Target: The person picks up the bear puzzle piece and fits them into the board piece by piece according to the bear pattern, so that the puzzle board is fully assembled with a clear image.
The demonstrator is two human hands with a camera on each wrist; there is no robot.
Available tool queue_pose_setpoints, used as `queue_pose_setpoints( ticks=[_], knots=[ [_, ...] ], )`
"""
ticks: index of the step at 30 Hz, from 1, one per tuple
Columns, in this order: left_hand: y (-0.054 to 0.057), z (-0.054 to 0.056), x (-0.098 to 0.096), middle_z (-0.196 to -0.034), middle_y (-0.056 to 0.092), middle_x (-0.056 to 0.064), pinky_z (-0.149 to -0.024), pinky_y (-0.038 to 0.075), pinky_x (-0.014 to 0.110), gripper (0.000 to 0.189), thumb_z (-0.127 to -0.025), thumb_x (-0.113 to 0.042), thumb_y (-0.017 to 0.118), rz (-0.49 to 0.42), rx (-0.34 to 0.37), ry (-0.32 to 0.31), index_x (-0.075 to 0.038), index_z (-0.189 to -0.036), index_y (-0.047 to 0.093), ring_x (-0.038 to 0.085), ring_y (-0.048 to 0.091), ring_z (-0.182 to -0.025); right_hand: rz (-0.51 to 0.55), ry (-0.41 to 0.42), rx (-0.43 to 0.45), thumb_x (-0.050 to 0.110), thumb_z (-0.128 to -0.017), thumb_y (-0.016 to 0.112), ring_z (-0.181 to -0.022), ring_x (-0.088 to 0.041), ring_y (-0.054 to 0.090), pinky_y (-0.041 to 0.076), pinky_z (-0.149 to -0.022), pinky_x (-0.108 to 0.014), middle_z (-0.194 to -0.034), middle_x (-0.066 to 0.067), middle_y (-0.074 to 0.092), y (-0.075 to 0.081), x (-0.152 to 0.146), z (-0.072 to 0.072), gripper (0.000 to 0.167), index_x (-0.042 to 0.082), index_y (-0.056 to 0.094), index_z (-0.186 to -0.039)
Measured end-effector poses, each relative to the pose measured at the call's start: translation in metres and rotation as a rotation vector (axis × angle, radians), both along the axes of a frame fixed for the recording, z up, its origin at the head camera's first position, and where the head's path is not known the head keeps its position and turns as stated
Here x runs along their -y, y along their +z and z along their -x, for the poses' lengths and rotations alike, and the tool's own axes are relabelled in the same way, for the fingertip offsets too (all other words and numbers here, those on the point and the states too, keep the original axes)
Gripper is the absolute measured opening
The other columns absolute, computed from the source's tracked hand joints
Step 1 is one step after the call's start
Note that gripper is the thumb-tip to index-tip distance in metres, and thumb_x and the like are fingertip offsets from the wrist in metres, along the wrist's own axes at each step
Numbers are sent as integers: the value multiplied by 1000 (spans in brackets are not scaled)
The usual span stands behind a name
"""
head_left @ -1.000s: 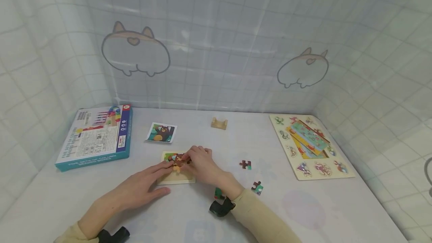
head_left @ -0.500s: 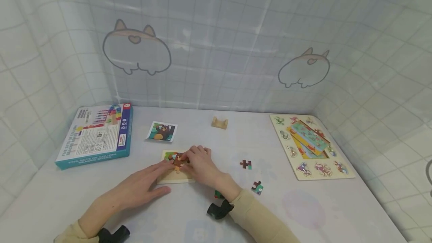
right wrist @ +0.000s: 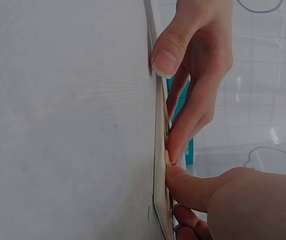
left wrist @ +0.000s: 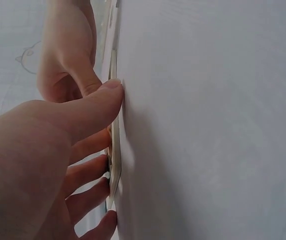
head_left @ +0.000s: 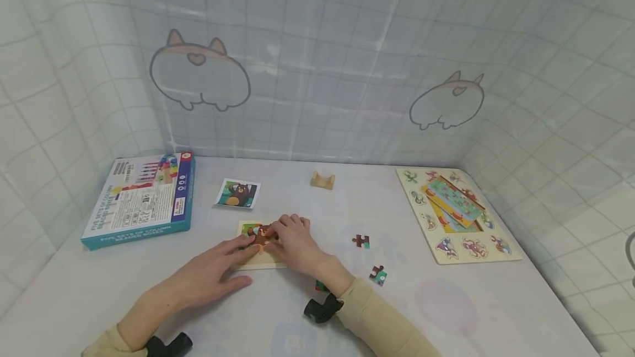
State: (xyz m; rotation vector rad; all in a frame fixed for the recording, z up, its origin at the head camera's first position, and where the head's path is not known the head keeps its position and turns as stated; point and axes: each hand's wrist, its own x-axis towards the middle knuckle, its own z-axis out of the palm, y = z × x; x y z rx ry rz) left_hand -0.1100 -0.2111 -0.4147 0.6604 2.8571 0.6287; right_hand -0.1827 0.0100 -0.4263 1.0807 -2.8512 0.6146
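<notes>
A shallow wooden puzzle tray [head_left: 270,262] lies in front of me, its upper part filled with bear-picture pieces [head_left: 259,231]. My left hand [head_left: 205,273] reaches in from the left, its extended fingertips resting on the pieces and its thumb near the table. With curled fingers, my right hand [head_left: 296,245] pinches a jigsaw piece at the right of the bear. In the right wrist view, the right thumb meets the edge of a small jigsaw piece [right wrist: 167,157] just above the tray, close to a left fingertip. The right hand hides much of the tray's right side.
Loose jigsaw pieces lie to the right: a brown one [head_left: 361,241], a green and brown one [head_left: 379,275], and a green one [head_left: 321,286] partly under the right wrist. Behind are a bear picture card [head_left: 238,194] and a small wooden stand [head_left: 322,181]. A box [head_left: 139,203] and picture board [head_left: 431,244] flank them.
Both hands stay over the tray with only slight finger shifts. The right wrist has moved a little to the left. The loose pieces lie where they were.
</notes>
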Motion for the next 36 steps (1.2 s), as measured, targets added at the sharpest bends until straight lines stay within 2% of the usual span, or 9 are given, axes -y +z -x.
queue_pose_setpoints(
  ticks=[8,14,18,27,36],
  knots=[
    [-1,0,-2,-156,42,8,-108,42,62,67,-94,-60,58,2,0,6,-23,-148,51,41,42,-140,32,-2,9,34,-95,70,-97,-12,47,38,-100,-40,-104,5,60,-2,-1,0,23,18,66,-111],
    [1,-1,-5,-157,43,5,-111,39,62,70,-94,-61,56,2,6,-2,-19,-148,50,40,37,-143,15,-46,7,37,-94,70,-95,-13,47,38,-95,-40,-102,5,60,0,-1,0,29,18,67,-115],
    [4,-2,-9,-156,44,7,-116,34,60,72,-94,-60,58,-11,24,6,-14,-148,49,40,34,-146,12,-74,31,36,-93,72,-92,-13,48,40,-91,-39,-97,5,60,3,-2,1,32,17,69,-118],
    [4,-1,-11,-158,41,9,-109,43,60,74,-92,-65,55,-3,63,26,-18,-149,48,37,41,-143,48,-138,108,22,-96,68,-88,-12,48,42,-91,-39,-95,4,62,6,-6,8,26,12,71,-121],
    [1,1,-12,-158,40,5,-109,43,59,74,-94,-66,53,10,17,-3,-16,-148,50,36,39,-144,44,-135,102,19,-96,69,-89,-13,50,42,-94,-43,-96,1,64,8,-6,8,25,11,72,-119]
  ],
)
